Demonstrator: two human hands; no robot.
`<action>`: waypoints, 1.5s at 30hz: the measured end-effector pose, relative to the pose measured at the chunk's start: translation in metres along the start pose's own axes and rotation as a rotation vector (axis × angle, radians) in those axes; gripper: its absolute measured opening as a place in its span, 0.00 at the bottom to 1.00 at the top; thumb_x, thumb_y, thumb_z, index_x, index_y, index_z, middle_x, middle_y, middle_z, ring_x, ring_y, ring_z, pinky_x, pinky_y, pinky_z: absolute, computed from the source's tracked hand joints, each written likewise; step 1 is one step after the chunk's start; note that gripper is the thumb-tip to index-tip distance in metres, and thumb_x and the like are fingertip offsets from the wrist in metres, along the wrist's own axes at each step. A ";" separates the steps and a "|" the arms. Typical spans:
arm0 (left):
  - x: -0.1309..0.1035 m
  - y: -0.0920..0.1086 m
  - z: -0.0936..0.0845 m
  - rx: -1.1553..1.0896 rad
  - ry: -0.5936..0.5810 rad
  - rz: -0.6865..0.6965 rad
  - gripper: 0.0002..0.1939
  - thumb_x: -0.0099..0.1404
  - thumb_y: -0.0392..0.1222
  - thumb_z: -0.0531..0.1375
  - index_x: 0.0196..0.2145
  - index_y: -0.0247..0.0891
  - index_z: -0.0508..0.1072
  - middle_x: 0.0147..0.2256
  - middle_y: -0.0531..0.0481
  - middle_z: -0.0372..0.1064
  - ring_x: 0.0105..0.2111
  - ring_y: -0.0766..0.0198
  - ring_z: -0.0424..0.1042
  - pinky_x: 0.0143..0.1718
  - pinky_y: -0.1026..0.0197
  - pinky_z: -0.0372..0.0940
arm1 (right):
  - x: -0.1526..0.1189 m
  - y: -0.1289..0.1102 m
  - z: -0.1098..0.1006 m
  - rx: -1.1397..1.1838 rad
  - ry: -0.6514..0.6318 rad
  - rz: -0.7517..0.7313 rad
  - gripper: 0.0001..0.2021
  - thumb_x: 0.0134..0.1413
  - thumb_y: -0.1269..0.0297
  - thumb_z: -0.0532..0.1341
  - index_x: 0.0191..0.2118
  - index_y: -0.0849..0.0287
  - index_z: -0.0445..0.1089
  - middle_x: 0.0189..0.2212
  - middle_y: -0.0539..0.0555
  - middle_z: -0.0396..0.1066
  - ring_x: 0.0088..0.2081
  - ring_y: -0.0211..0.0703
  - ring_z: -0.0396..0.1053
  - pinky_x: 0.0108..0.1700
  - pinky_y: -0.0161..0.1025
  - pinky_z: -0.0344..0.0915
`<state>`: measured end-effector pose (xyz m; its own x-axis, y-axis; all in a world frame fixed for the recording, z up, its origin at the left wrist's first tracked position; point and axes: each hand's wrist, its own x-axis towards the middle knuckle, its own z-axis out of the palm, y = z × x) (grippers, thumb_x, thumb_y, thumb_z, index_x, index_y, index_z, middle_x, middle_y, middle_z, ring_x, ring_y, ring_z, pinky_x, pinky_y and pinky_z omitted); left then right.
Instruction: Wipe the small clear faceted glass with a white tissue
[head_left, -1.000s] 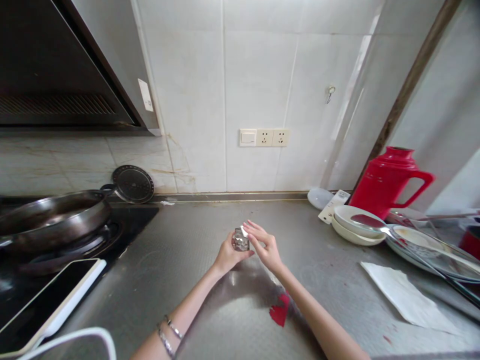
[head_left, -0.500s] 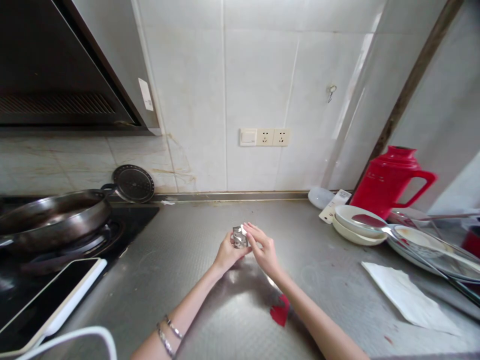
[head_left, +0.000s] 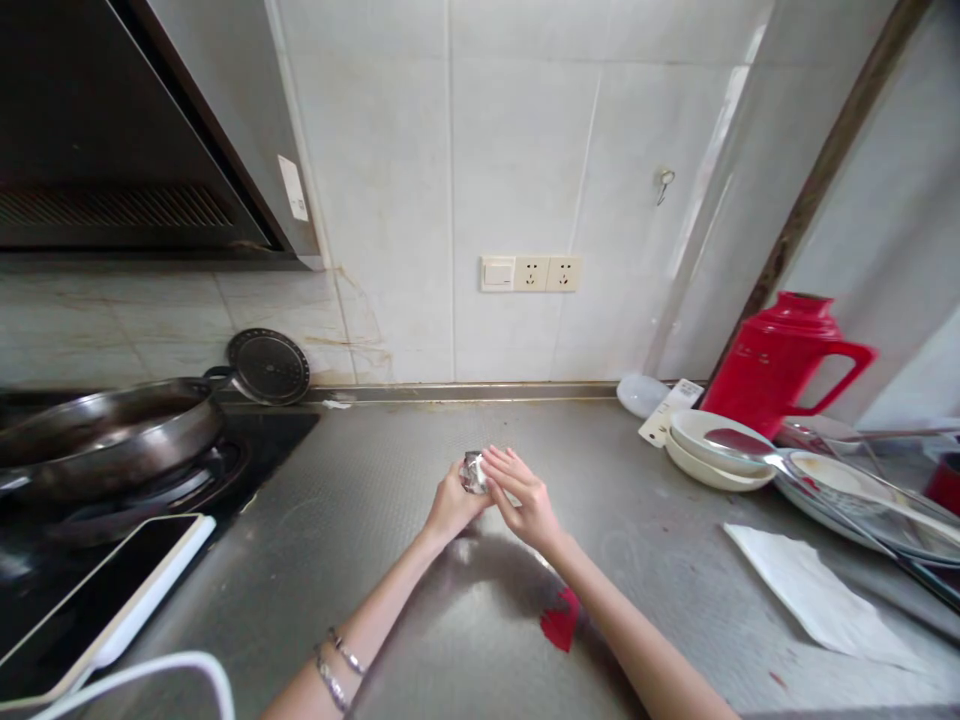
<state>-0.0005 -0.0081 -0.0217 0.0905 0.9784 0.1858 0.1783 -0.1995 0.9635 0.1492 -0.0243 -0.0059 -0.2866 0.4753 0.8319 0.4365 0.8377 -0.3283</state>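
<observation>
Both hands are meeting over the steel counter (head_left: 420, 600) at its middle, and the left hand (head_left: 452, 505) is gripping a small shiny foil-wrapped piece (head_left: 473, 472), fingers clamped on it. Since a second ago the right hand (head_left: 529, 497) has been sliding further over the wrapper, so its fingers are now closing on the piece's 3 o'clock side and hiding the white flap seen earlier; the peeling seems to be advancing. A red scrap (head_left: 561, 622) is lying at 5 o'clock of the hands, the pan (head_left: 105, 432) at 9 o'clock
</observation>
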 end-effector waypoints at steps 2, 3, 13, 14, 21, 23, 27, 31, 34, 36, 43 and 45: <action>0.001 0.001 -0.002 0.021 -0.002 0.008 0.25 0.49 0.37 0.65 0.46 0.35 0.68 0.26 0.54 0.72 0.21 0.66 0.69 0.23 0.66 0.63 | -0.001 -0.002 0.000 -0.015 -0.062 -0.078 0.21 0.61 0.71 0.55 0.58 0.50 0.64 0.54 0.56 0.69 0.59 0.49 0.62 0.61 0.58 0.57; 0.001 0.002 -0.003 0.035 -0.002 0.023 0.24 0.48 0.36 0.65 0.45 0.35 0.68 0.27 0.53 0.73 0.22 0.66 0.70 0.23 0.66 0.64 | -0.001 -0.003 0.001 -0.015 -0.084 -0.093 0.21 0.61 0.71 0.55 0.59 0.50 0.64 0.55 0.55 0.68 0.59 0.49 0.62 0.61 0.57 0.57; -0.004 0.012 0.000 -0.064 -0.038 0.034 0.30 0.45 0.40 0.70 0.47 0.35 0.69 0.34 0.49 0.75 0.32 0.62 0.74 0.33 0.64 0.67 | 0.004 -0.004 0.003 0.112 0.075 0.206 0.15 0.63 0.64 0.54 0.53 0.50 0.71 0.52 0.56 0.70 0.56 0.51 0.66 0.59 0.57 0.61; -0.003 0.011 0.000 -0.076 -0.041 0.023 0.30 0.45 0.41 0.70 0.47 0.34 0.69 0.34 0.49 0.75 0.32 0.62 0.74 0.33 0.63 0.67 | 0.004 -0.004 0.001 0.118 0.068 0.197 0.15 0.63 0.64 0.55 0.52 0.49 0.71 0.52 0.55 0.70 0.56 0.51 0.66 0.60 0.58 0.60; -0.003 0.010 -0.002 -0.040 -0.042 0.106 0.29 0.46 0.39 0.69 0.46 0.34 0.69 0.39 0.45 0.75 0.36 0.59 0.74 0.37 0.62 0.68 | 0.002 -0.009 0.004 0.179 0.010 0.144 0.14 0.61 0.64 0.57 0.51 0.48 0.72 0.52 0.53 0.70 0.58 0.51 0.64 0.61 0.58 0.58; -0.004 0.011 -0.001 -0.047 -0.057 0.103 0.32 0.44 0.40 0.70 0.48 0.34 0.68 0.41 0.45 0.75 0.37 0.60 0.74 0.38 0.63 0.67 | 0.004 -0.009 0.004 0.215 0.066 0.243 0.13 0.61 0.61 0.57 0.50 0.50 0.73 0.52 0.55 0.71 0.57 0.51 0.66 0.60 0.56 0.59; -0.007 0.013 0.001 -0.034 -0.084 0.032 0.32 0.43 0.42 0.72 0.46 0.34 0.69 0.35 0.49 0.74 0.32 0.63 0.73 0.33 0.64 0.66 | 0.011 -0.006 -0.002 0.320 0.081 0.457 0.15 0.61 0.56 0.56 0.46 0.54 0.76 0.50 0.58 0.73 0.54 0.53 0.68 0.59 0.54 0.62; -0.007 0.014 -0.002 -0.053 -0.128 -0.017 0.28 0.46 0.46 0.70 0.44 0.33 0.70 0.27 0.53 0.70 0.23 0.68 0.68 0.23 0.67 0.62 | 0.017 -0.003 -0.013 0.405 -0.038 0.546 0.18 0.61 0.52 0.55 0.48 0.55 0.75 0.52 0.58 0.71 0.57 0.53 0.65 0.58 0.53 0.62; -0.007 0.015 -0.004 -0.022 -0.130 -0.011 0.29 0.48 0.46 0.68 0.47 0.34 0.69 0.28 0.53 0.70 0.22 0.68 0.67 0.20 0.68 0.61 | 0.016 -0.003 -0.013 0.502 -0.124 0.573 0.21 0.55 0.53 0.61 0.54 0.53 0.70 0.58 0.57 0.65 0.58 0.53 0.64 0.55 0.49 0.66; -0.007 0.015 -0.005 0.031 -0.120 0.005 0.26 0.49 0.44 0.67 0.46 0.36 0.70 0.28 0.53 0.71 0.22 0.68 0.67 0.21 0.68 0.62 | 0.015 -0.004 -0.009 0.580 -0.146 0.585 0.28 0.50 0.56 0.66 0.57 0.52 0.65 0.58 0.57 0.64 0.54 0.51 0.68 0.54 0.48 0.67; -0.008 0.019 -0.009 0.099 -0.234 0.168 0.29 0.49 0.38 0.68 0.50 0.39 0.68 0.40 0.47 0.75 0.38 0.58 0.74 0.38 0.61 0.67 | 0.015 -0.003 -0.003 0.650 -0.089 0.660 0.29 0.41 0.60 0.70 0.53 0.53 0.68 0.48 0.55 0.73 0.46 0.50 0.73 0.50 0.48 0.69; -0.008 0.019 -0.010 0.105 -0.295 0.209 0.39 0.44 0.39 0.71 0.55 0.40 0.64 0.46 0.44 0.73 0.43 0.54 0.73 0.43 0.58 0.67 | 0.016 -0.004 -0.006 0.689 -0.078 0.714 0.28 0.42 0.59 0.69 0.53 0.54 0.68 0.44 0.55 0.75 0.42 0.50 0.75 0.43 0.45 0.73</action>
<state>-0.0079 -0.0192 -0.0028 0.4107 0.8616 0.2984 0.2242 -0.4126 0.8829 0.1485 -0.0218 0.0114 -0.2157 0.9244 0.3145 -0.0553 0.3100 -0.9491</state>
